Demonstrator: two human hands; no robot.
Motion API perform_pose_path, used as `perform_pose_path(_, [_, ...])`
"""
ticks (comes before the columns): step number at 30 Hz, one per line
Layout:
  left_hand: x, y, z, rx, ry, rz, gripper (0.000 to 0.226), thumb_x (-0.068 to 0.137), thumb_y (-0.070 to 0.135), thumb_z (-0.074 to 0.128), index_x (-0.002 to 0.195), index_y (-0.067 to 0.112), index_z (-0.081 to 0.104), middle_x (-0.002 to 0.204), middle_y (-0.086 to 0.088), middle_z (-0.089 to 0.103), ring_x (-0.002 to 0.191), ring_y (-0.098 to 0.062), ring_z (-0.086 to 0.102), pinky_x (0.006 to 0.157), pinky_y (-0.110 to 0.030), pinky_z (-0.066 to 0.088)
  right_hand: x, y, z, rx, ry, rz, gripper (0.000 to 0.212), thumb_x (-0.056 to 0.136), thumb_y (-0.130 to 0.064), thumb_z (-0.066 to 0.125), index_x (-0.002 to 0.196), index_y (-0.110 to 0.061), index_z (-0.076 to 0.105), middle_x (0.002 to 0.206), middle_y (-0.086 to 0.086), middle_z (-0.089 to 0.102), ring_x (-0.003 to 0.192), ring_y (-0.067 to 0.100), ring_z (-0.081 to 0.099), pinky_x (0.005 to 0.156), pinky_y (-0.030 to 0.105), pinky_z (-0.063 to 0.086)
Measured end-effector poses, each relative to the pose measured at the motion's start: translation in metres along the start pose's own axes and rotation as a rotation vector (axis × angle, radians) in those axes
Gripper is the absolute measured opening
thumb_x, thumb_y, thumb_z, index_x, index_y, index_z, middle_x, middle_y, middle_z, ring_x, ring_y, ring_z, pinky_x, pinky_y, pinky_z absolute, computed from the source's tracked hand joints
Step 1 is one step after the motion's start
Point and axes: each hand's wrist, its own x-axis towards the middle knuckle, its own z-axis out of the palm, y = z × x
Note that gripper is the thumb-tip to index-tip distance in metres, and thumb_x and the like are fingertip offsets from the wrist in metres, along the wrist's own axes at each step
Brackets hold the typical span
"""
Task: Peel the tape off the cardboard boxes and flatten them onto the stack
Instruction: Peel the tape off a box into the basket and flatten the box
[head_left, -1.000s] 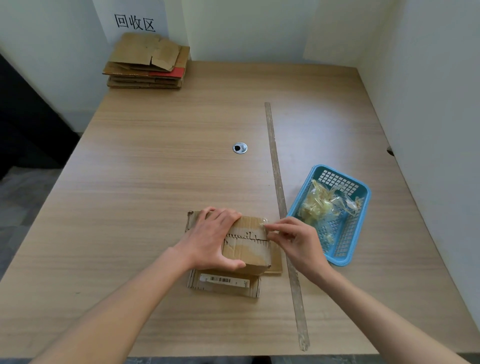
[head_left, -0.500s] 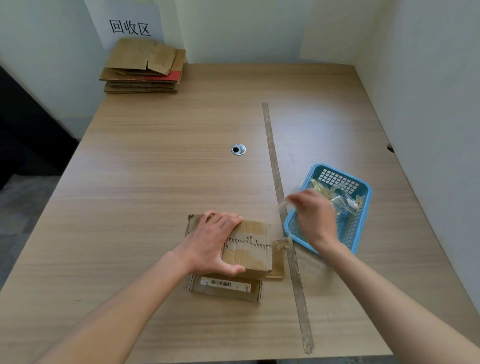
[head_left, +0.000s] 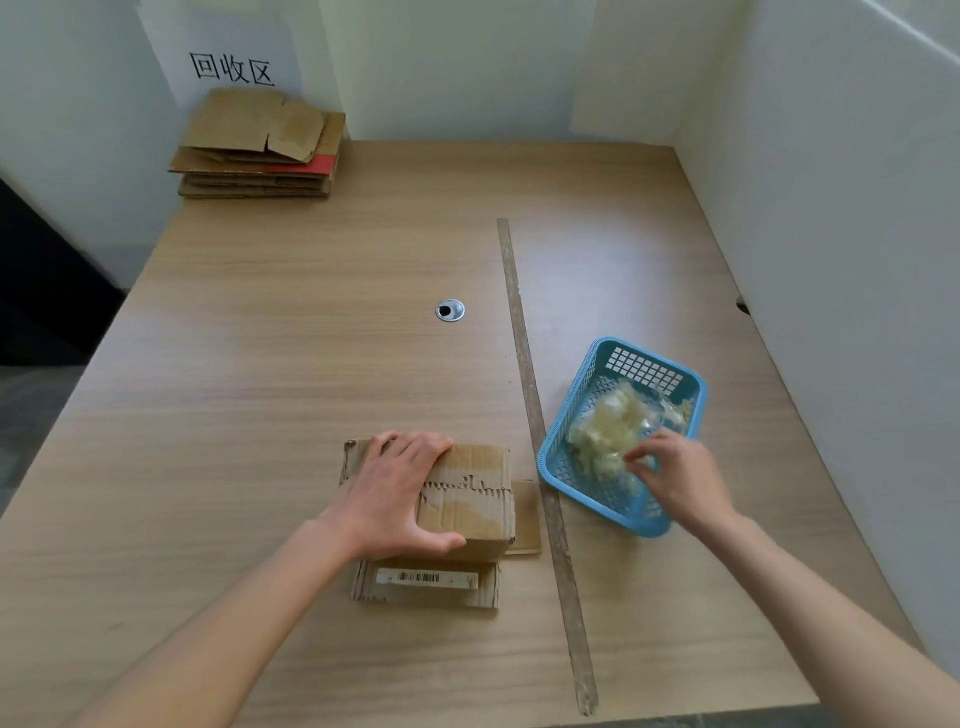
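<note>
- The stack of flattened cardboard (head_left: 260, 145) lies at the far left corner of the bench (head_left: 260, 322), against the wall under a white sign (head_left: 231, 67); the lower sheets show only their edges, and one has a red face.
- The left hand (head_left: 400, 493) lies on top of the cardboard box (head_left: 467, 499) near the front of the bench; its grip is on the box, fingers spread over the top and far edge, thumb hooked round the near side. The hand hides the box's left part.
- The box is brown corrugated card, with a torn, ragged strip along the seam across its top. A flap with a white barcode label (head_left: 426, 578) juts out at its near side, and another flap lies flat at its right.
- A small round metal grommet (head_left: 450, 310) sits in the wood-grain bench top, and a long worn strip (head_left: 540, 457) runs from far to near just right of the box.
- The blue plastic mesh basket (head_left: 561, 462) stands just right of the strip, holding a crumpled yellowish wad of tape (head_left: 608, 434).
- The right hand (head_left: 675, 478) is over the basket's near end, fingertips drawn together at the wad; whether its grip has anything in it, I cannot tell. It hides the basket's near right corner.
</note>
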Motion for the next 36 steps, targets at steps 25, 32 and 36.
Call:
perform_pose_path(25, [-0.021,-0.001,-0.039,-0.204,0.224,-0.576,0.083,0.090,0.078,0.042,0.156,0.030,0.033,0.165,0.002,0.023,0.151,-0.020,0.026,0.120,-0.049,0.028,-0.040,-0.151,0.032,0.243,-0.012,-0.021,0.058,0.074,-0.053,0.084,0.119,-0.019,0.070,0.106,-0.006,0.074,0.094,0.010,0.065,0.084,0.031,0.056])
perform_pose_path(32, [-0.039,0.009,-0.046,-0.318,0.177,-0.742,0.081,0.090,0.066,0.059,0.155,0.023,0.038,0.149,-0.001,0.045,0.131,-0.020,0.051,0.095,-0.029,0.041,-0.051,-0.162,0.027,0.411,-0.009,0.038,0.027,0.079,-0.037,0.085,0.095,-0.028,0.066,0.092,-0.016,0.068,0.084,0.005,0.067,0.078,0.033,0.061])
perform_pose_path(36, [-0.036,0.019,-0.046,-0.331,0.156,-0.801,0.098,0.082,0.074,0.062,0.158,0.021,0.031,0.152,-0.001,0.041,0.133,-0.026,0.050,0.102,-0.038,0.045,-0.053,-0.164,0.025,0.406,-0.026,0.002,0.040,0.080,-0.051,0.079,0.108,-0.033,0.058,0.096,-0.015,0.062,0.090,0.005,0.061,0.081,0.025,0.055])
